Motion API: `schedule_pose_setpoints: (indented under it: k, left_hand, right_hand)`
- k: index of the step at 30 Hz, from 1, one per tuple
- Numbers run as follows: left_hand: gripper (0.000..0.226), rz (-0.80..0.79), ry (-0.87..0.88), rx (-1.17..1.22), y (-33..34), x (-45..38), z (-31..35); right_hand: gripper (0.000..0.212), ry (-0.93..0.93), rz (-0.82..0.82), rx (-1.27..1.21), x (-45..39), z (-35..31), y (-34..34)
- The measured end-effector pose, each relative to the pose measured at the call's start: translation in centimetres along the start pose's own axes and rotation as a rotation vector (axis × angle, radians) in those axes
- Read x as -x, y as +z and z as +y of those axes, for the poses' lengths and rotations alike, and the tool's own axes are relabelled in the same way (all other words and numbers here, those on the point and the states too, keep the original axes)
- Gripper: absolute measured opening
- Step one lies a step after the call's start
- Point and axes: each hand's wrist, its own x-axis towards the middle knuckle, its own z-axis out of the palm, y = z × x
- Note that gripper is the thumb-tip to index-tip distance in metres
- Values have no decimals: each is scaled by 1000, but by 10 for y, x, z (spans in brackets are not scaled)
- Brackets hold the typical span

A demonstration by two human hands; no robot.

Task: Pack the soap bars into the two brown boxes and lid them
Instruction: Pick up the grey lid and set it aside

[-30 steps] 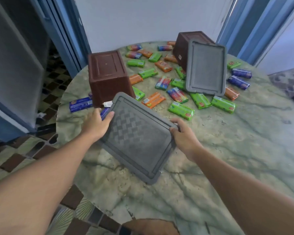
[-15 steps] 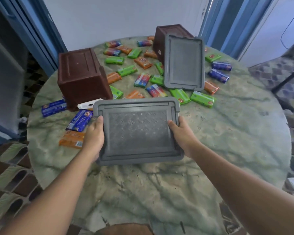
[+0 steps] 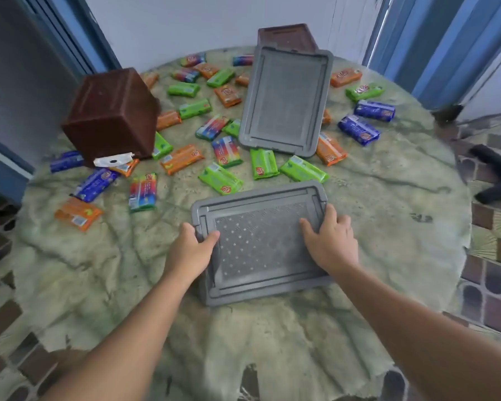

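Fingers spread across a grey lid (image 3: pixel 261 244) lying flat on the near part of a round marbled table (image 3: pixel 388 204): the left hand (image 3: pixel 190 250) holds the lid's left edge, thumb hooked over the top and fingers out of sight beneath the rim, while the right hand (image 3: pixel 329 241) rests palm-down on its right side with straight, splayed fingers pressing the surface. Beyond the lid, dozens of wrapped soap bars (image 3: pixel 220 178) in green, orange, blue and rainbow wrappers lie scattered loose over the tabletop, none of them packed. At far left, a brown box (image 3: pixel 113 117) stands tipped mouth-down, a white label (image 3: pixel 113 161) and a few bars poking out from under its edge. At the back, a second brown box (image 3: pixel 287 36) is largely hidden behind a second grey lid (image 3: pixel 284 102), which leans against it. By the look of things the job has barely begun: both boxes have yet to be turned upright, every visible bar is waiting to go in, and neither lid is fitted. The lid under the hands appears merely parked near the person, well apart from either box.
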Motion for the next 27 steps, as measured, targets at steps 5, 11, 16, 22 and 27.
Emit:
schedule_pose_setpoints:
  k: [5, 11, 16, 22, 27]
  left_hand:
    - [48, -81, 31, -273, 53, 40, 46]
    - [57, -138, 84, -377, 103, 60, 100]
    - [52, -61, 152, -528, 110, 69, 115]
    - [54, -3, 196, -374, 90, 64, 102]
    - [39, 75, 138, -279, 43, 34, 61]
  right_hand:
    - [75, 15, 5, 155, -19, 69, -54]
    - [78, 45, -21, 251, -51, 122, -96]
    - [81, 57, -7, 265, -59, 139, -91]
    - [78, 10, 203, 108, -45, 118, -77]
    - [58, -188, 248, -89, -24, 57, -47]
